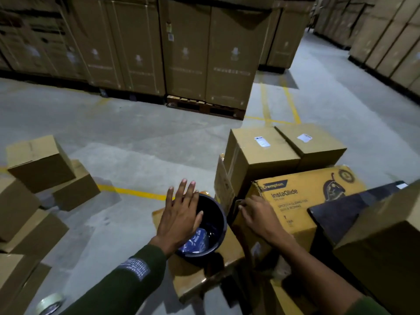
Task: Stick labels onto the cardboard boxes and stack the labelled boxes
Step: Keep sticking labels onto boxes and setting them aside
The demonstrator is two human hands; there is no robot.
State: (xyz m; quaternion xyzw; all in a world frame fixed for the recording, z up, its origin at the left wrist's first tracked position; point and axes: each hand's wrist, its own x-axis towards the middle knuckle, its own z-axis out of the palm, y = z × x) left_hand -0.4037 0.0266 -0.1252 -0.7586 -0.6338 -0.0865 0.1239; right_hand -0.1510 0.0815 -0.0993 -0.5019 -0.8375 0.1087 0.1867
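Item: my left hand (179, 214). Fingers straight and spread, holding nothing, hovering over the rim of the dark bucket (212, 226).

Item: my right hand (259, 215). Fingers curled at the near corner of the printed Crompton box (302, 196); they seem to pinch something small at the edge, perhaps a label, but I cannot tell what.

Item: two labelled boxes (261, 151), side by side behind the printed box, each with a white label (262, 141) on top.

Item: plain boxes (38, 162), well apart at left, piled loosely, no labels visible.

Item: tape roll (48, 303), on the floor by my left sleeve.

Risks, as I judge them: the bucket stands on a sagging flattened carton (204, 276), so a knock from my left hand could tip it. A label pressed one-handed may crease or lift. The leaning left pile could slide if bumped.
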